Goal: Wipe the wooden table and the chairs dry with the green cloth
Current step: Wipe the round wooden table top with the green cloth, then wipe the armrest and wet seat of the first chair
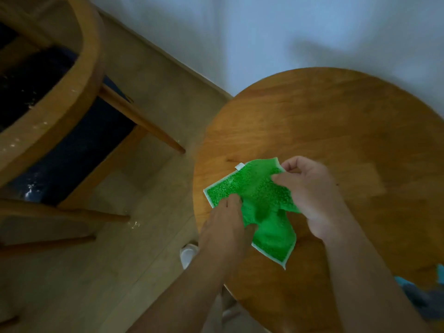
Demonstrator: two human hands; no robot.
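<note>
A green cloth with a white hem and a small white tag hangs crumpled above the left part of the round wooden table. My left hand grips its lower left part from underneath. My right hand pinches its upper right corner between thumb and fingers. One corner of the cloth droops toward me. A wooden chair with a curved back and a dark blue seat stands to the left of the table; water drops glint on its back rail and seat.
A white wall runs behind the table. Pale wood floor lies between chair and table, with a small wet patch near a chair leg. A white slipper shows by the table's edge. Blue fabric shows at the table's lower right.
</note>
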